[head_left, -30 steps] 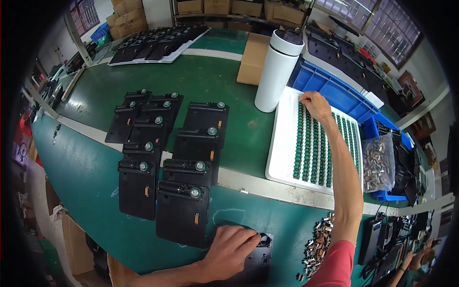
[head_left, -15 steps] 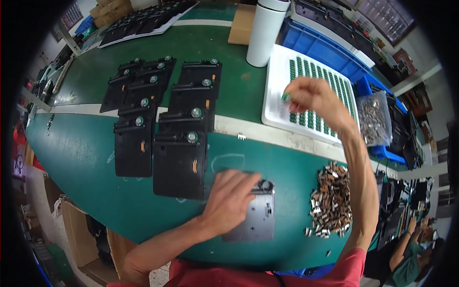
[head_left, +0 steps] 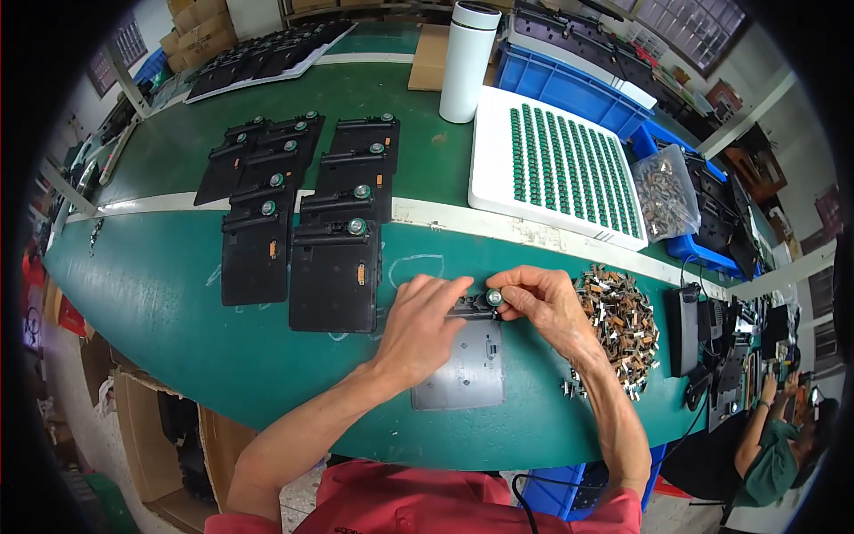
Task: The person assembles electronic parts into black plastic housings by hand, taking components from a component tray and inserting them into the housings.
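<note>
Long green workbench (head_left: 178,303), cardboard boxes (head_left: 200,22) and windows (head_left: 685,18) behind.

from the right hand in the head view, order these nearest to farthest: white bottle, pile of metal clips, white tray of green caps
1. pile of metal clips, just right of the right hand.
2. white tray of green caps, beyond the hand, across the pale stripe.
3. white bottle, far back, left of the tray.
</note>
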{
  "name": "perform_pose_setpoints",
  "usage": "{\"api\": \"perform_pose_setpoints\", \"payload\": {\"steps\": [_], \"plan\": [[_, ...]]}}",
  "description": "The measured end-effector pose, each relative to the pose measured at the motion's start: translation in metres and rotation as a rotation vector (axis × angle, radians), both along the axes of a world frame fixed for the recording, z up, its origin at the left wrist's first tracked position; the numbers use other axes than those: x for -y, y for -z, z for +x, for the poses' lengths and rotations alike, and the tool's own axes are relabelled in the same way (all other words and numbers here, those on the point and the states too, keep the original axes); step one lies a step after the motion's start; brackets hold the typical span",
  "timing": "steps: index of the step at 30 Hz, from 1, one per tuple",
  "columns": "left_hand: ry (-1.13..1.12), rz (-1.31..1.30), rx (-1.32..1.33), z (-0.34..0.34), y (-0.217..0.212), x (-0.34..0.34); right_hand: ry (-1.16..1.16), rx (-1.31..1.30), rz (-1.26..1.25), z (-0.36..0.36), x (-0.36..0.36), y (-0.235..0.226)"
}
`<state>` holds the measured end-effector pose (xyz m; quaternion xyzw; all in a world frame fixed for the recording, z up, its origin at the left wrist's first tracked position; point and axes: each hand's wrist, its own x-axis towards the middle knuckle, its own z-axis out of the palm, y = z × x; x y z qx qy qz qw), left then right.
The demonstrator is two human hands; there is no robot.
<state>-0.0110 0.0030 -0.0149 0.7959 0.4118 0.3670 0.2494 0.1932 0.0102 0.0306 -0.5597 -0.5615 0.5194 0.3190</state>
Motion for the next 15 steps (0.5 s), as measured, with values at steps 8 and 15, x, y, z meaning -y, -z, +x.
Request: {"api": "perform_pose_setpoints", "payload": {"steps": [8,15], "plan": [[0.002,-0.011,-0.015,-0.001,-0.002,-0.001,0.119,0.074,0.171,-0.003,0.017,0.023],[0.002,0.011,-0.003,0.0,0.001,-0.001,0.021,0.332,0.503,-0.008,0.028,0.023]]}}
